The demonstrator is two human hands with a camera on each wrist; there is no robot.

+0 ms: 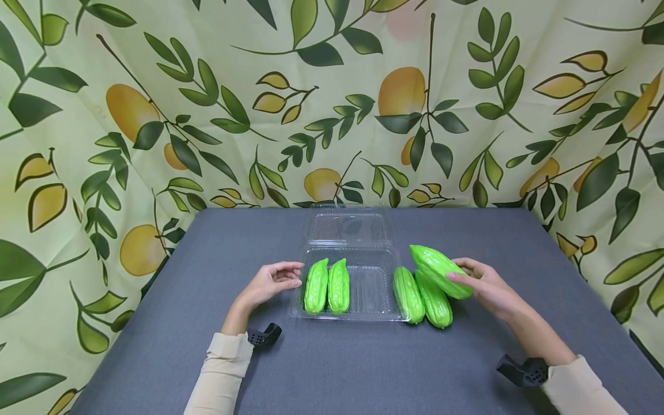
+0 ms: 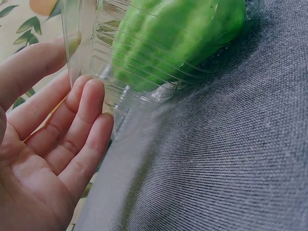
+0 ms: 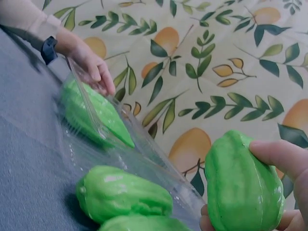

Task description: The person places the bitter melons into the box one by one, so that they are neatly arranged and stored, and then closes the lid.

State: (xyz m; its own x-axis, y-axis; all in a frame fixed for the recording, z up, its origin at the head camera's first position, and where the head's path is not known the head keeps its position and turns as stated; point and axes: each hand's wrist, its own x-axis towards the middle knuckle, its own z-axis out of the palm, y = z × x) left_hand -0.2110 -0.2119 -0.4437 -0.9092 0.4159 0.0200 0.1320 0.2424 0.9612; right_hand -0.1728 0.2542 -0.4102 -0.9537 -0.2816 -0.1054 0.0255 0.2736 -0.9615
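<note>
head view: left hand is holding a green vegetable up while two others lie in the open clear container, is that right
Not quite: the head view shows the right hand, not the left hand, holding the green vegetable up.

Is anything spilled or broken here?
No, nothing stands out. Two bitter melons lie side by side in the clear plastic box; two others lie beside it, and the right hand holds a fifth melon.
</note>
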